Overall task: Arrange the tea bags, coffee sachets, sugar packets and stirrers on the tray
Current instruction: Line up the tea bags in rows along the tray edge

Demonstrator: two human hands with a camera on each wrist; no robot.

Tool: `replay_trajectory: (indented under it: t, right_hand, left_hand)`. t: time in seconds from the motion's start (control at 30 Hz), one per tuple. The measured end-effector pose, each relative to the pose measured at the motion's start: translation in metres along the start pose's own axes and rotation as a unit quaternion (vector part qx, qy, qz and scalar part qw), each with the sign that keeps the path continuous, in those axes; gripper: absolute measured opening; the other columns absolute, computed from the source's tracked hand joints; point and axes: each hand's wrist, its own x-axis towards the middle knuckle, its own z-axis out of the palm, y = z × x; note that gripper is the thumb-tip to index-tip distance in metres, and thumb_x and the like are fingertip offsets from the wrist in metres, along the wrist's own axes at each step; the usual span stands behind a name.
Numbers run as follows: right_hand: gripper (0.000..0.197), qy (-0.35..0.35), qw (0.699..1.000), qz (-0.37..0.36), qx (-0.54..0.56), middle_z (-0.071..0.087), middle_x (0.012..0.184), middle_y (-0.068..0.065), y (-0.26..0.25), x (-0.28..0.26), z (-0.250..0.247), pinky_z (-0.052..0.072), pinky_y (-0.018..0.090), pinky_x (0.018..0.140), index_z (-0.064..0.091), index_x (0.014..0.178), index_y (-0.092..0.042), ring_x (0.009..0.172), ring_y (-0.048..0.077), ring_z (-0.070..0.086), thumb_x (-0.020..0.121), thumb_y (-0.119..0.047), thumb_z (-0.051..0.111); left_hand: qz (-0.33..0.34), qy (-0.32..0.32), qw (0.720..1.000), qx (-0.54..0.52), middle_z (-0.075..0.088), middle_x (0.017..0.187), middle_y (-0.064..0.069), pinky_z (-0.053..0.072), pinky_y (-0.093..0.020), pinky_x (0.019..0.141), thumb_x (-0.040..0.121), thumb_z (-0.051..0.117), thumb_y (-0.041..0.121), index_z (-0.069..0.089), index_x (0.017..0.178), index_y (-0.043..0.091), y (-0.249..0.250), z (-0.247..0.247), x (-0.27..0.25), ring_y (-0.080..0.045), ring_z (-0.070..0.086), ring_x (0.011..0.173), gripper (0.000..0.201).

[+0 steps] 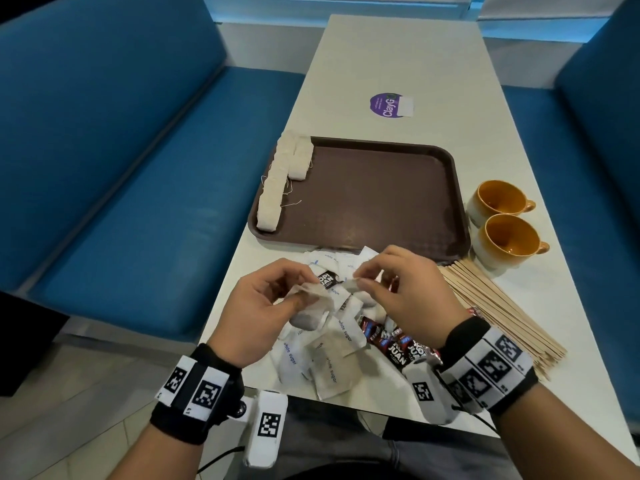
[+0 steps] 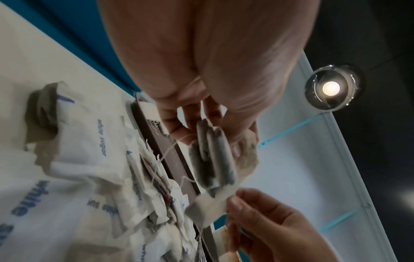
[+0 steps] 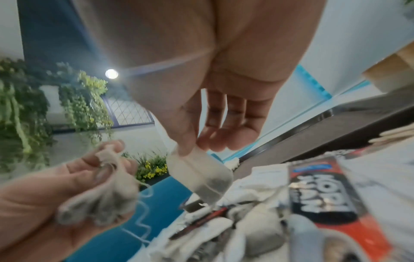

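Note:
A brown tray (image 1: 381, 199) lies mid-table with tea bags (image 1: 280, 181) lined along its left edge. In front of it sits a heap of white sugar packets (image 1: 329, 358), dark coffee sachets (image 1: 401, 344) and more tea bags. My left hand (image 1: 273, 299) holds a bunch of tea bags (image 2: 212, 156) above the heap. My right hand (image 1: 391, 282) pinches a single tea bag (image 3: 201, 175) between thumb and forefinger, close to the left hand's bunch (image 3: 105, 200). Wooden stirrers (image 1: 498, 306) lie fanned on the table to the right.
Two orange-lined cups (image 1: 502, 223) stand right of the tray. A purple sticker (image 1: 389, 105) is on the far table. Blue bench seats (image 1: 121, 168) flank the table on both sides. The table's near edge runs just below the heap.

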Motion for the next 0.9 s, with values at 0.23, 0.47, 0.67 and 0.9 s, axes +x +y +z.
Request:
replay_trajectory:
  t: [0.23,0.47,0.67,0.9]
  right_hand:
    - [0.007,0.008,0.997,-0.016,0.075,0.068,0.087,-0.014,-0.012,-0.004,0.003,0.053,0.026,0.075,0.078,0.094,-0.033,0.081,0.009,0.063,0.093,-0.027,0.074]
    - [0.008,0.016,0.990,-0.033,0.133,0.069,0.084,-0.012,-0.014,-0.002,0.012,0.053,0.025,0.071,0.078,0.092,-0.030,0.077,0.011,0.065,0.092,-0.022,0.076]
    - [0.008,-0.030,0.988,-0.013,0.150,0.076,0.082,-0.013,-0.016,0.001,0.024,0.059,0.033,0.076,0.081,0.094,-0.026,0.079,0.008,0.071,0.091,-0.019,0.077]
    - [0.007,-0.045,0.996,0.015,0.077,0.076,0.085,-0.013,-0.023,0.019,0.023,0.057,0.028,0.082,0.079,0.097,-0.023,0.081,0.004,0.069,0.095,-0.022,0.072]
  left_hand:
    - [0.085,0.005,0.993,0.086,0.064,0.105,0.002,0.052,-0.027,0.085,0.078,0.069,-0.023,0.078,0.089,0.019,-0.003,0.013,0.006,-0.026,0.064,0.097,0.044]
    - [0.086,-0.024,0.989,0.122,0.069,0.127,0.004,0.048,-0.027,0.083,0.080,0.070,-0.021,0.075,0.088,0.017,-0.004,0.009,0.004,-0.021,0.066,0.106,0.039]
    - [0.051,0.029,0.994,0.092,0.076,0.094,0.000,0.055,-0.043,0.083,0.083,0.079,-0.005,0.077,0.090,0.023,-0.014,0.003,-0.002,-0.024,0.066,0.087,0.029]
    - [0.009,0.133,0.991,0.028,0.064,0.085,0.002,0.057,-0.024,0.083,0.086,0.069,-0.015,0.069,0.114,0.010,-0.012,-0.054,-0.012,-0.020,0.066,0.085,0.038]
